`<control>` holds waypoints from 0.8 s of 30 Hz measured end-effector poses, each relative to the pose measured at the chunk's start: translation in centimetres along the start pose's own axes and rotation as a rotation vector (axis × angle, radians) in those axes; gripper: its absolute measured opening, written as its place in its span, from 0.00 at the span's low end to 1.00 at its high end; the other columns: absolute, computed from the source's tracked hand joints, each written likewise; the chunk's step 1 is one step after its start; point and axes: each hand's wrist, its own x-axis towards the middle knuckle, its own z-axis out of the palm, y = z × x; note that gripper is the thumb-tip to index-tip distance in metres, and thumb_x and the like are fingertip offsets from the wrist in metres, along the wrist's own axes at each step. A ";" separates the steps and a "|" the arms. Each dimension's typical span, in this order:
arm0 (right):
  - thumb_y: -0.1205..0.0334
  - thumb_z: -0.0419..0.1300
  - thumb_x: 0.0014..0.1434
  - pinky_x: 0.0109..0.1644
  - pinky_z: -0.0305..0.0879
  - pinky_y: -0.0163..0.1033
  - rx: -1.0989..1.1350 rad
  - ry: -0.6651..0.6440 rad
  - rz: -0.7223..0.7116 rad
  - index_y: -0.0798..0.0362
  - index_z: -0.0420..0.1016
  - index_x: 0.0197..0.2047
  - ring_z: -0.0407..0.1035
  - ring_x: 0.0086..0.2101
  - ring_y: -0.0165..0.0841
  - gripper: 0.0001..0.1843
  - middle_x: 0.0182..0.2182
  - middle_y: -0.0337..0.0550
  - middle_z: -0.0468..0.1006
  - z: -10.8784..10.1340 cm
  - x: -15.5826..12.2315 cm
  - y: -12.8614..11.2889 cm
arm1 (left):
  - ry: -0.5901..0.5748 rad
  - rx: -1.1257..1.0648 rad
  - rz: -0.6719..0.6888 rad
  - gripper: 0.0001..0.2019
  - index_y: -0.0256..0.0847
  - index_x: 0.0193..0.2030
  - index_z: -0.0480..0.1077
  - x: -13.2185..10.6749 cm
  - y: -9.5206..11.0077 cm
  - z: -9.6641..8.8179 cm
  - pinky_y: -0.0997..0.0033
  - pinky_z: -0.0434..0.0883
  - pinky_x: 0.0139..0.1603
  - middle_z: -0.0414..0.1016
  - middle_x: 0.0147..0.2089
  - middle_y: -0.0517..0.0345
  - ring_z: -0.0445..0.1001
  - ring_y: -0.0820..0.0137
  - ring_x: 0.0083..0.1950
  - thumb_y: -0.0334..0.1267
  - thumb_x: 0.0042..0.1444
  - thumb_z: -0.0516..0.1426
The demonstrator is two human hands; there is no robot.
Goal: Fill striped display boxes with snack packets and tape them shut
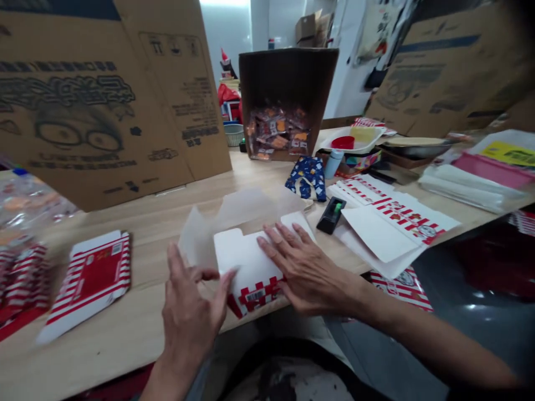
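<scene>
A red-and-white striped paper box [246,262], half unfolded with white flaps standing up, lies at the near edge of the wooden table [167,211]. My right hand [301,267] lies flat on it, fingers stretched out and pressing the white panel down. My left hand [188,306] is at the box's left side, thumb and fingers spread around a flap's edge and touching it.
A folded striped box [90,281] lies at the left. A stack of flat striped blanks [388,223] and a black tape dispenser [331,214] sit to the right. An open carton of wrapped snacks [280,131] stands behind, with big cardboard sheets [96,94] leaning at the back.
</scene>
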 end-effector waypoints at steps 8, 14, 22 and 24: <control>0.69 0.56 0.59 0.53 0.72 0.50 0.250 -0.291 -0.104 0.58 0.58 0.72 0.76 0.48 0.47 0.37 0.53 0.60 0.78 2.7 0.4 1.4 | -0.220 0.494 0.574 0.15 0.48 0.49 0.77 -1.0 0.2 0.1 0.47 0.64 0.58 0.78 0.59 0.50 0.71 0.47 0.60 0.46 0.56 0.67; 0.64 0.56 0.64 0.64 0.65 0.58 0.126 -0.098 -0.140 0.52 0.56 0.74 0.64 0.63 0.52 0.36 0.65 0.60 0.67 3.9 -0.3 1.8 | 0.362 0.045 0.330 0.27 0.51 0.71 0.59 2.4 -0.9 -2.1 0.48 0.63 0.66 0.64 0.70 0.48 0.65 0.55 0.69 0.45 0.66 0.57; 0.46 0.50 0.72 0.59 0.71 0.58 0.248 -0.226 -0.214 0.44 0.63 0.72 0.73 0.56 0.50 0.29 0.66 0.53 0.67 5.8 2.0 3.3 | -0.364 -0.052 0.098 0.35 0.45 0.74 0.54 8.6 -1.5 1.6 0.44 0.51 0.76 0.52 0.77 0.47 0.49 0.54 0.78 0.56 0.64 0.53; 0.44 0.49 0.72 0.57 0.72 0.56 0.287 -0.257 -0.210 0.44 0.65 0.71 0.75 0.53 0.49 0.29 0.66 0.52 0.68 5.1 2.8 3.3 | -0.435 0.013 0.084 0.35 0.49 0.75 0.51 8.4 -1.5 2.3 0.40 0.47 0.76 0.47 0.79 0.50 0.42 0.53 0.80 0.56 0.65 0.51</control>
